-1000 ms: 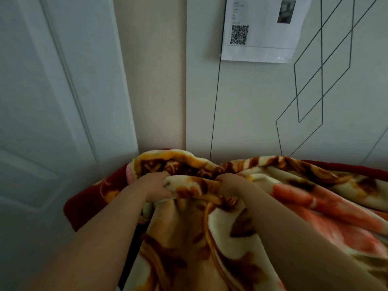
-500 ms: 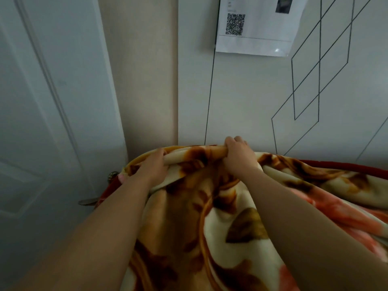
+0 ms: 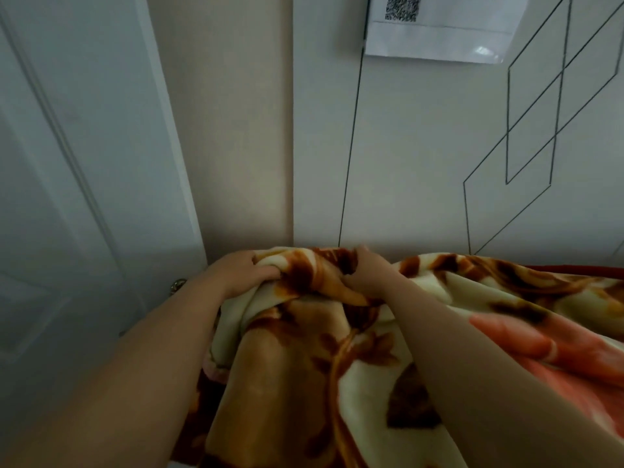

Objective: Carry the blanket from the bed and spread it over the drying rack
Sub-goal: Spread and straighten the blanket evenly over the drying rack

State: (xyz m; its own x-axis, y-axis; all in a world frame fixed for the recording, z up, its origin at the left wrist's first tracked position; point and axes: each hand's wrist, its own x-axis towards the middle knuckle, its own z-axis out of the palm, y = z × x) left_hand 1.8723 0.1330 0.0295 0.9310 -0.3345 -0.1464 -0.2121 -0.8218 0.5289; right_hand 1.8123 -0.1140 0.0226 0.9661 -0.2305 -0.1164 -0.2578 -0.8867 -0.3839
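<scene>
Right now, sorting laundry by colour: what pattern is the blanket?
The blanket: cream, orange-brown leaves, pink flower; head view.

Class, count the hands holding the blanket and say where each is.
2. The left hand holds the blanket at its upper edge nearer the door; the right hand holds it close alongside.

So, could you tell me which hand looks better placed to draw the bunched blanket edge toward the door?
Probably the left. The left hand grips the blanket at its end nearest the door; the right hand grips the bunched folds further from it.
</scene>
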